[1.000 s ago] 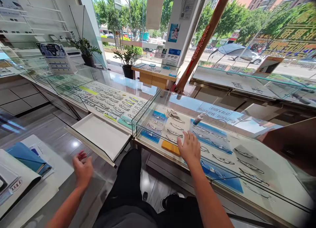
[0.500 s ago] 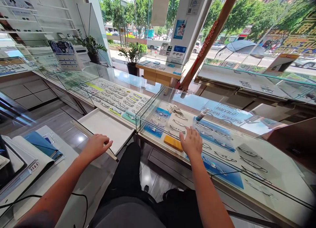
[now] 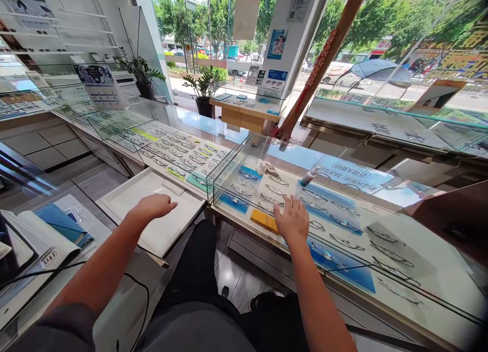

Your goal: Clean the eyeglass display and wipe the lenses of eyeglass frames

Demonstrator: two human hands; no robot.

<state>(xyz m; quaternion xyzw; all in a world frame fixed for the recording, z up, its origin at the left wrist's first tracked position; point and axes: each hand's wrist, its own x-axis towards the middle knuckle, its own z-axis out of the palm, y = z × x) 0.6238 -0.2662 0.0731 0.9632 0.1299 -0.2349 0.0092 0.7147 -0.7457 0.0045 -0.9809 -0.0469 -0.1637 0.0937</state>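
My left hand (image 3: 157,207) hovers over a pulled-out white drawer (image 3: 131,192), its fingers bent together; what they hold, if anything, is hidden. My right hand (image 3: 293,221) rests on the glass counter top with its fingers spread and nothing in it. Just left of it lies a yellow case (image 3: 264,220). Beyond it are a crumpled cloth (image 3: 266,168) and a small bottle (image 3: 309,176). Rows of eyeglasses (image 3: 346,241) lie on white and blue sheets inside the glass counter.
A second display of glasses (image 3: 177,151) stretches away behind the drawer. At the left, a white table (image 3: 91,270) bears a blue folder (image 3: 63,221) and a black cable (image 3: 147,296). Potted plants (image 3: 204,90) stand near the window. My legs are below the counter edge.
The drawer has come further out toward me, showing more of its inside. My left hand has moved slightly up and over it. My right hand has shifted slightly left.
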